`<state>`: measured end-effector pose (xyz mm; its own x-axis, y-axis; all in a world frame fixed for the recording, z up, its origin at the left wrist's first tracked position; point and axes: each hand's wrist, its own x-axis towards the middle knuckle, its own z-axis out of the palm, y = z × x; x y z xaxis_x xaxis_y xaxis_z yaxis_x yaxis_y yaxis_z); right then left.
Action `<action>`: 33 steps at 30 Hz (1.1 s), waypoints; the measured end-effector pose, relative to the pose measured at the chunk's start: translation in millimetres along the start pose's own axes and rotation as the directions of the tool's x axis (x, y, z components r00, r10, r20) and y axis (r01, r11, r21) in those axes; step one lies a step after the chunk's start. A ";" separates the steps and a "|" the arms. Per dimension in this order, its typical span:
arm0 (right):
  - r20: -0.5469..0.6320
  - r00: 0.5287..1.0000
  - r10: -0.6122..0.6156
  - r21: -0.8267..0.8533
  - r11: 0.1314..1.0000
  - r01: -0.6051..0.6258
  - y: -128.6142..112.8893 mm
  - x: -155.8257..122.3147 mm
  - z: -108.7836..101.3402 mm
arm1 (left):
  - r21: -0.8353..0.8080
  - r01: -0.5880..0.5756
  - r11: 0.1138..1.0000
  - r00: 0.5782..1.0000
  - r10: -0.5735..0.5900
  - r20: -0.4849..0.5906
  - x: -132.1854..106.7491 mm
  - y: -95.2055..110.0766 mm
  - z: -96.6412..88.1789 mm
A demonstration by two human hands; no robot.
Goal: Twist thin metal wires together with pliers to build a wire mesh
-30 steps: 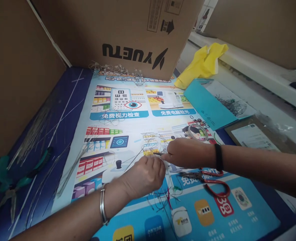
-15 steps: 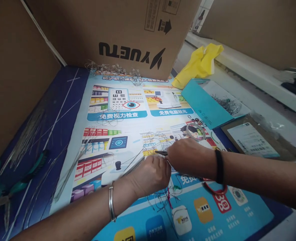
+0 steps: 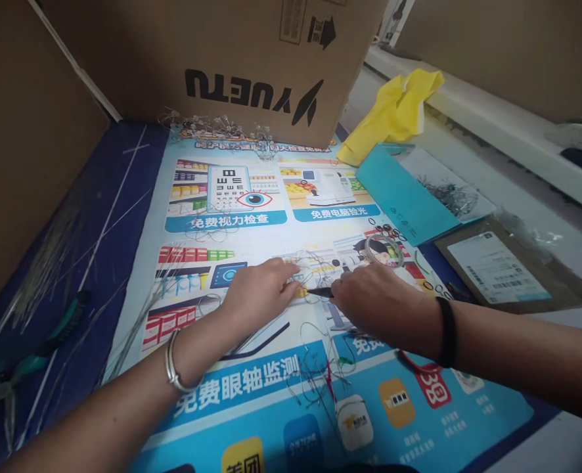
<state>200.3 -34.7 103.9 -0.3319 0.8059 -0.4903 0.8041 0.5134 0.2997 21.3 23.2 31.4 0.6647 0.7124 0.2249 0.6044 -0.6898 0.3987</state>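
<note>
My left hand [image 3: 259, 292], with a silver bangle at the wrist, is over the printed poster with its fingers drawn together toward the thumb. Whatever they pinch is too small to make out. Closed around a dark pointed tool [image 3: 319, 292] is my right hand [image 3: 382, 295]; the tool's tip points left at my left fingertips, and its handle is hidden in the palm. Thin wire loops [image 3: 308, 263] lie just beyond the fingertips. Nearer to me is a tangle of wires [image 3: 315, 378] with red and green bits.
Green-handled pliers [image 3: 5, 387] and a bundle of straight wires [image 3: 39, 282] lie at left. A cardboard box [image 3: 212, 59] stands behind beaded wire pieces [image 3: 222, 128]. At right are a tape roll [image 3: 383, 251], a blue box lid [image 3: 404, 194], a parcel [image 3: 561, 279] and yellow cloth [image 3: 389, 115].
My left hand has moved left and away from me, parting from my right hand. The right hand keeps the dark tool, whose tip shows more. The view has shifted slightly.
</note>
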 end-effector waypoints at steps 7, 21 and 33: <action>-0.083 0.996 0.029 -0.039 0.999 -0.033 -2.6 -2.5 8.5 | -0.200 0.145 0.969 0.945 -0.076 0.318 10.1 3.5 0.6; -0.152 0.980 0.129 0.090 0.989 -0.116 -7.2 -3.1 18.3 | -0.407 0.361 0.839 0.897 -0.192 0.399 10.9 6.1 10.8; -0.171 0.965 0.201 0.142 0.974 -0.177 -11.7 -2.3 19.2 | -0.351 0.287 0.891 0.935 -0.180 0.306 5.8 11.2 10.7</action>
<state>201.1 -48.3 85.8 -0.2433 0.9309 -0.2725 0.9120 0.3152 0.2625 36.7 18.3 27.6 0.6470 0.7507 -0.1339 0.5752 -0.3652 0.7320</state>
